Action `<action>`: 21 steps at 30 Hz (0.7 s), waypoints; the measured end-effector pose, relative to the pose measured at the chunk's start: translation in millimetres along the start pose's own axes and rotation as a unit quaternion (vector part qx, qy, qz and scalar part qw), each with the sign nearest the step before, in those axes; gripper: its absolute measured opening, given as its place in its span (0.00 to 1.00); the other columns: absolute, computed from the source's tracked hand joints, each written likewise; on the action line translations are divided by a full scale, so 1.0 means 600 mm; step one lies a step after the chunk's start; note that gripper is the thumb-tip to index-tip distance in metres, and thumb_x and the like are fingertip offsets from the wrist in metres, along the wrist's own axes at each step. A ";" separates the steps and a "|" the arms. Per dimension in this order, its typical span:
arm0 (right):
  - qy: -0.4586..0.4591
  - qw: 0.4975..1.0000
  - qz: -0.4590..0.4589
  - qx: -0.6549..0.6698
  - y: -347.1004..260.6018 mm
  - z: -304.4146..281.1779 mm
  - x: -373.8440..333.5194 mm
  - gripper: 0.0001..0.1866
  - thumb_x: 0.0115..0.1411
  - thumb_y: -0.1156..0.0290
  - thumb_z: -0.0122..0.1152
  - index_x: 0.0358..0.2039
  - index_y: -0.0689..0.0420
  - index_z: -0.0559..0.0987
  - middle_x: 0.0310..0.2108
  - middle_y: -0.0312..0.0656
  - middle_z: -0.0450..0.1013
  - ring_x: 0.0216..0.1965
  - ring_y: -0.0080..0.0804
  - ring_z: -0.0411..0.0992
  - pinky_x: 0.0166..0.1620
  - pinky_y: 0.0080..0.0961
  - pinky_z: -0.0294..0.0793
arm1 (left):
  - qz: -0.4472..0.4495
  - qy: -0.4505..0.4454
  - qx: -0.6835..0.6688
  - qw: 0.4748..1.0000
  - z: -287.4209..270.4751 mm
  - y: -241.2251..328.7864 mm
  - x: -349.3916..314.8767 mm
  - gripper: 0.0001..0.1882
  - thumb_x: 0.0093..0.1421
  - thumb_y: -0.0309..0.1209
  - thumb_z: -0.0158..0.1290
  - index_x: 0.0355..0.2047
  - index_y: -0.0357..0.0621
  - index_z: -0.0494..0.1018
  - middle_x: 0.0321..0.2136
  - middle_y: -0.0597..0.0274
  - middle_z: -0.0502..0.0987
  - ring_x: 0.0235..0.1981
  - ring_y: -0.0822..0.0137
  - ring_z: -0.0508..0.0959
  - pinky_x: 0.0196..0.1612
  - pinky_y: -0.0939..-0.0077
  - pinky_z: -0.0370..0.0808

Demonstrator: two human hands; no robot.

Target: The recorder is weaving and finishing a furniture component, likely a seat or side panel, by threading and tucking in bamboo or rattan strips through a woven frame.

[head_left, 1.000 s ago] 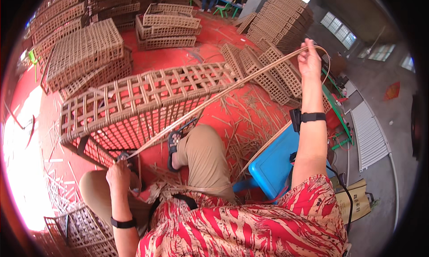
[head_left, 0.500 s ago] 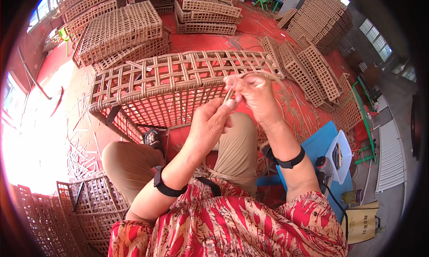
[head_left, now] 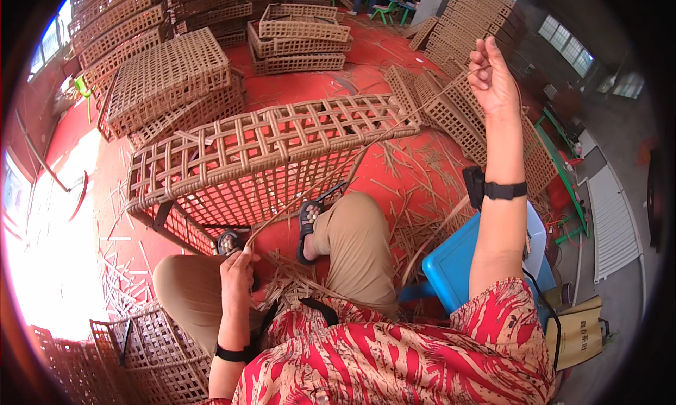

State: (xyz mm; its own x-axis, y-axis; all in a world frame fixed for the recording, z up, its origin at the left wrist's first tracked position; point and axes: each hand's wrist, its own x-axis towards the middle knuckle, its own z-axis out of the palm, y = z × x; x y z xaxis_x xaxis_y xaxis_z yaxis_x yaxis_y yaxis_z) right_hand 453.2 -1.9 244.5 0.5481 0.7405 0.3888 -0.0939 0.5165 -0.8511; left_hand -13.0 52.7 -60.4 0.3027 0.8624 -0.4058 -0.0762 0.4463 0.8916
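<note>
A long thin rattan strip (head_left: 451, 89) stretches diagonally between my two hands, passing in front of a woven rattan frame. My left hand (head_left: 236, 273), low by my left knee, has its fingers closed on the strip's lower part. Raised high at the right, my right hand (head_left: 491, 80) pinches the strip, and a tail of it curves down behind the wrist. The rattan frame (head_left: 274, 139), box-shaped with an open lattice and dark bars at its corner, stands on its side before my knees. Neither hand touches the frame. Loose strips (head_left: 292, 282) lie between my legs.
Stacked woven frames (head_left: 172, 81) rise at the far left, with more (head_left: 301, 42) at the back and leaning ones (head_left: 454, 116) at the right. A blue stool (head_left: 454, 254) stands by my right side. Scraps of strip litter the red floor (head_left: 380, 187). A person is far back.
My hands were together above the frame; now they are wide apart. The right hand has gone up and right, the left down and left, with the strip drawn out between them.
</note>
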 end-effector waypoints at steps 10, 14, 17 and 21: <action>0.297 0.951 -0.063 -0.067 -0.032 -0.120 0.072 0.23 0.46 0.51 0.76 0.31 0.55 0.78 0.22 0.32 0.70 0.15 0.14 0.60 0.17 0.12 0.56 | -0.014 0.156 -0.243 0.957 -0.116 -0.065 0.095 0.09 0.61 0.35 0.49 0.27 0.47 0.72 0.11 0.75 0.60 0.10 0.79 0.55 0.15 0.81 0.56; 0.256 0.959 -0.056 -0.105 -0.007 -0.084 0.034 0.20 0.50 0.51 0.72 0.29 0.55 0.78 0.17 0.28 0.68 0.16 0.13 0.62 0.15 0.11 0.53 | 0.167 0.220 0.253 0.927 -0.090 -0.074 0.103 0.22 0.62 0.35 0.50 0.52 0.31 0.68 0.40 0.45 0.75 0.42 0.54 0.76 0.45 0.63 0.72; 0.136 0.978 -0.010 -0.161 0.058 0.036 -0.036 0.22 0.54 0.48 0.67 0.27 0.57 0.78 0.16 0.28 0.67 0.15 0.12 0.61 0.14 0.09 0.50 | 0.428 0.238 0.366 0.792 0.024 0.015 0.035 0.32 0.58 0.29 0.54 0.61 0.34 0.57 0.56 0.38 0.62 0.56 0.44 0.65 0.59 0.55 0.60; -0.020 0.982 0.097 -0.162 0.169 0.177 -0.161 0.26 0.54 0.45 0.65 0.26 0.60 0.79 0.17 0.30 0.68 0.17 0.14 0.64 0.17 0.10 0.56 | 0.410 -0.038 0.144 0.900 0.181 0.113 -0.055 0.24 0.63 0.25 0.48 0.59 0.33 0.60 0.55 0.50 0.67 0.58 0.60 0.66 0.61 0.68 0.60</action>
State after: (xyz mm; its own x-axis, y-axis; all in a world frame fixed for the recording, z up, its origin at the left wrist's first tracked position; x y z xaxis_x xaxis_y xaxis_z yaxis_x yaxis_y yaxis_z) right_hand 302.6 24.8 158.0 0.5117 0.8316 0.2160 0.0789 0.2048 -0.9756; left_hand 75.0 28.7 35.3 0.3221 0.8497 0.4174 -0.0568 -0.4228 0.9045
